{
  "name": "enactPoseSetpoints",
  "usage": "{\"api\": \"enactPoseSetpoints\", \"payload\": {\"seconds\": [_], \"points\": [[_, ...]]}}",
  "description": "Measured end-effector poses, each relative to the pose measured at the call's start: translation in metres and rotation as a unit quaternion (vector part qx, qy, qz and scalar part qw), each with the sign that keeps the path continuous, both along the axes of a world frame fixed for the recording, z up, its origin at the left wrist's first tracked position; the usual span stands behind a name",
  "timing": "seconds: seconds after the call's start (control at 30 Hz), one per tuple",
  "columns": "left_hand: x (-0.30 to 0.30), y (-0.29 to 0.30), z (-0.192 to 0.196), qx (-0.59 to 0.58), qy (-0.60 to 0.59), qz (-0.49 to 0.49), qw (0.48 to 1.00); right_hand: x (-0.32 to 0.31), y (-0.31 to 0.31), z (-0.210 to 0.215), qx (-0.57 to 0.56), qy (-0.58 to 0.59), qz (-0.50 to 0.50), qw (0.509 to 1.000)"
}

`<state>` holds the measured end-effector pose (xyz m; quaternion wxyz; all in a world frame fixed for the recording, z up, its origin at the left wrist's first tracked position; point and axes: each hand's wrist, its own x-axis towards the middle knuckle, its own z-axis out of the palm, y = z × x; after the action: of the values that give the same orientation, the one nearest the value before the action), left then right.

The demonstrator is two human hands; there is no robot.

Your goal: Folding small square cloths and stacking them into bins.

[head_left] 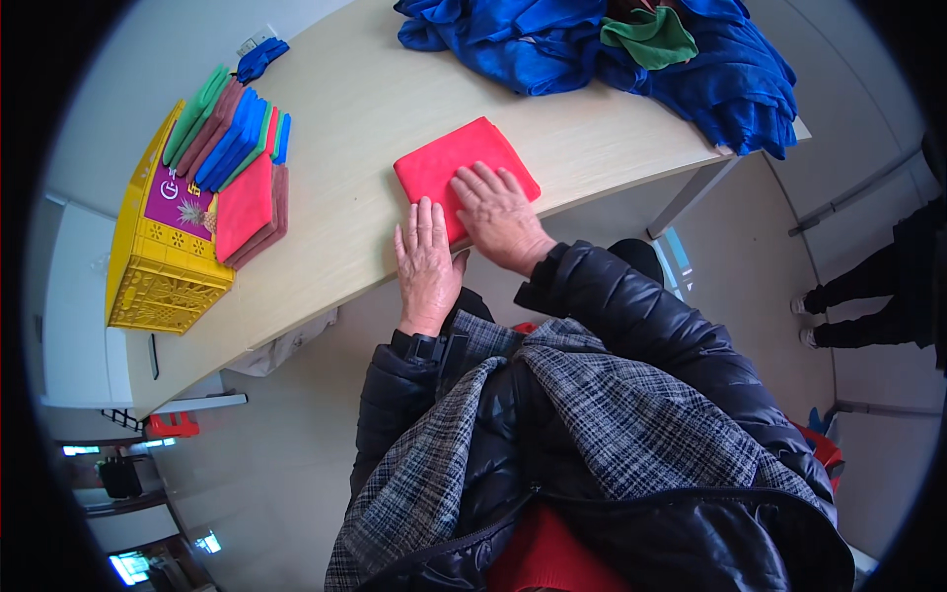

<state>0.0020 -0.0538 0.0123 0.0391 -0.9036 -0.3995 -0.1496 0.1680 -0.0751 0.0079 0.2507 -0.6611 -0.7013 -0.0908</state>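
Observation:
A folded red cloth (449, 151) lies flat near the front edge of the pale wooden table (340, 128). My right hand (498, 212) rests on its right part, fingers stretched out over the fabric. At its near left corner my left hand (427, 261) lies flat, with the fingertips on the cloth's edge. Neither hand grips anything. The underside of the cloth is hidden.
On the left stands a yellow plastic crate (173, 281), with folded red, brown, green and blue cloths (222, 138) stacked against it. A heap of loose blue cloths (513, 39) with a green cloth (653, 39) covers the far right. A person (878, 281) stands at right.

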Motion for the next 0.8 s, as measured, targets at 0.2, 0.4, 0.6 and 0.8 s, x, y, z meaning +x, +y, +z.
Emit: {"api": "enactPoseSetpoints", "payload": {"seconds": [0.2,0.4,0.6,0.8], "points": [[-0.002,0.002,-0.001,0.008,-0.009,0.003,1.000,0.033,-0.012,0.004,-0.029,0.022,-0.060,0.997],[-0.004,0.002,-0.002,0.002,-0.028,-0.002,1.000,0.047,-0.004,0.021,-0.027,-0.041,-0.128,0.991],[-0.004,-0.001,0.001,-0.020,-0.020,-0.001,1.000,-0.002,0.040,0.026,-0.067,-0.052,0.031,0.996],[-0.002,0.001,-0.002,-0.015,-0.013,0.004,1.000,0.011,0.064,0.007,-0.108,-0.045,0.074,0.990]]}}
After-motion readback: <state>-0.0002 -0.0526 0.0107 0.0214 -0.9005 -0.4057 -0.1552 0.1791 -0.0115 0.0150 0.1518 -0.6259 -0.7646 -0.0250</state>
